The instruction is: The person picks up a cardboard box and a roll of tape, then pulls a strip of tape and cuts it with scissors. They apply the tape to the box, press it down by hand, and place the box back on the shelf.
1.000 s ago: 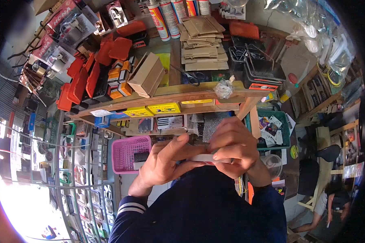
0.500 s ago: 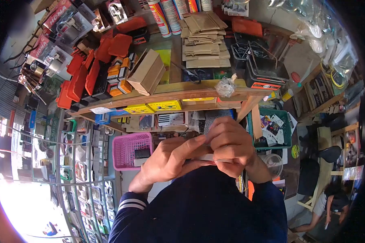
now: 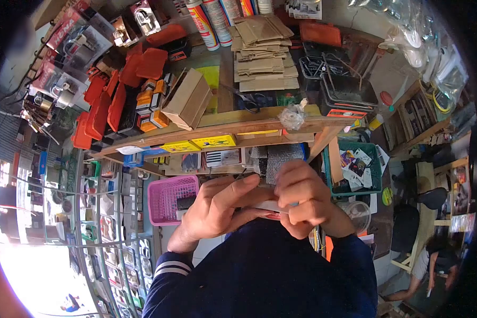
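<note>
Close to my chest, my left hand is closed around a small flat item with a whitish edge and a bit of red on its underside. At the item's other end, my right hand is closed too, its fingers curled and bent over it, slightly blurred. Most of the item lies hidden behind my fingers, so its kind cannot be made out. Beyond my hands, below the wooden bench, a sheet of bubble wrap shows.
On the wooden bench stand folded cardboard pieces, an open carton, red-lidded bins and scissors. A pink basket is at left, a green basket at right. Another person is low at far right.
My right hand's fingers have shifted and opened slightly away from my left index finger, showing more of the item's pale edge. The view has tilted a little.
</note>
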`<state>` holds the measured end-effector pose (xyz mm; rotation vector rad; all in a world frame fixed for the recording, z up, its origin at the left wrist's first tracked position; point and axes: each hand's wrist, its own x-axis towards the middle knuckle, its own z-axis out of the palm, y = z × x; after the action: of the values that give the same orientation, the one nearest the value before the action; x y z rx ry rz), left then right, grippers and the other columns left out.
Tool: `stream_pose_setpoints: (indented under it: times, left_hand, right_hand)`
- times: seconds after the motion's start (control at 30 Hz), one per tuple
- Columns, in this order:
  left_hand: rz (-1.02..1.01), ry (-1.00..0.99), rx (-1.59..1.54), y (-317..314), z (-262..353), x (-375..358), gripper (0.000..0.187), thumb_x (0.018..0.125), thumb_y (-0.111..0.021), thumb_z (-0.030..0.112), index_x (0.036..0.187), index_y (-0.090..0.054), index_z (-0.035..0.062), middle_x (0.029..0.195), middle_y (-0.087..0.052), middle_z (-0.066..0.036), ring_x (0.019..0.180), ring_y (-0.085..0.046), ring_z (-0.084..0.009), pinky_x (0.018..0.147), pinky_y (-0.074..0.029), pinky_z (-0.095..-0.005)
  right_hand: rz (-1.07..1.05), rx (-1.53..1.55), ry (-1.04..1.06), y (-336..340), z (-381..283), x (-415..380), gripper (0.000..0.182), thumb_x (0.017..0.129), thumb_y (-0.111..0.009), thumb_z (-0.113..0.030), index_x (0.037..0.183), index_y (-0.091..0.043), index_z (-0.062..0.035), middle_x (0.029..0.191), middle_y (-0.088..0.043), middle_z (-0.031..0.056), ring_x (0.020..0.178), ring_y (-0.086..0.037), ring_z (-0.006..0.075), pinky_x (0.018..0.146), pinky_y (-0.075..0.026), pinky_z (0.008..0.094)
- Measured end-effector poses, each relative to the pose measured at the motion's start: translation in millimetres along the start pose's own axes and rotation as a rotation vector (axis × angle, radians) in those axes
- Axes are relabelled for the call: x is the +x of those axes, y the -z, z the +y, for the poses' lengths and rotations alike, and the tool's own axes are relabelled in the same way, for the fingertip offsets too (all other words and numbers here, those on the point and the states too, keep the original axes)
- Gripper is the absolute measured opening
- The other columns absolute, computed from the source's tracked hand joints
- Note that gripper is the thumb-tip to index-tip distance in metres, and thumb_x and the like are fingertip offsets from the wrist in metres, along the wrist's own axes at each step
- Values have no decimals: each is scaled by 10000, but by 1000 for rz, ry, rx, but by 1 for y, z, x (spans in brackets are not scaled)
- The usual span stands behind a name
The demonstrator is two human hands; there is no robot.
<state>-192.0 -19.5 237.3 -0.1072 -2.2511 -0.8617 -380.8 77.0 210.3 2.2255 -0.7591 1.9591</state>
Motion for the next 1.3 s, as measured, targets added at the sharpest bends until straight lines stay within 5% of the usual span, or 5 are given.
stream_pose_setpoints:
  times: [0.5, 0.77, 0.97, 1.1, 1.3]
  left_hand:
    - [-112, -8, 41, -6, 4, 6, 751, 739, -867, 188, 1359, -490, -5, 993, -742, -121, 825, -724, -330, 717, -588, -392]
    - [-201, -47, 82, -2, 18, 17, 877, 804, -824, 210, 1499, -304, 82, 1085, -753, -90, 789, -730, -273, 658, -537, -338]
    - [-55, -123, 0, -11, 12, 10, 793, 815, -812, 218, 1449, -355, 88, 1008, -764, -105, 772, -732, -254, 630, -521, -315]
    - [-185, -85, 155, -3, 14, 10, 704, 819, -810, 225, 1370, -396, 84, 957, -766, -122, 718, -715, -229, 604, -497, -308]
    - [202, -177, -3, -20, 1, 9, 474, 853, -780, 243, 1196, -531, 29, 897, -766, -116, 623, -643, -214, 578, -470, -319]
  right_hand:
    - [58, 27, -8, 5, -16, -7, 253, 669, -612, 47, 829, -513, -122, 830, -614, 68, 678, -538, 225, 671, -527, 435]
    - [28, -57, 59, 13, -22, -18, 227, 768, -717, -51, 825, -520, -148, 804, -564, 7, 670, -526, 190, 690, -548, 430]
    - [98, -232, 75, 15, -28, -18, 190, 805, -756, -113, 888, -603, -188, 939, -602, -13, 761, -558, 174, 712, -537, 422]
    - [115, -275, 71, 19, -33, -15, 212, 740, -809, -142, 915, -696, -184, 958, -668, -17, 792, -593, 169, 758, -545, 415]
    - [51, -398, -7, 26, -40, -13, 345, 704, -861, -161, 1032, -769, -217, 973, -682, -59, 858, -587, 148, 776, -514, 351]
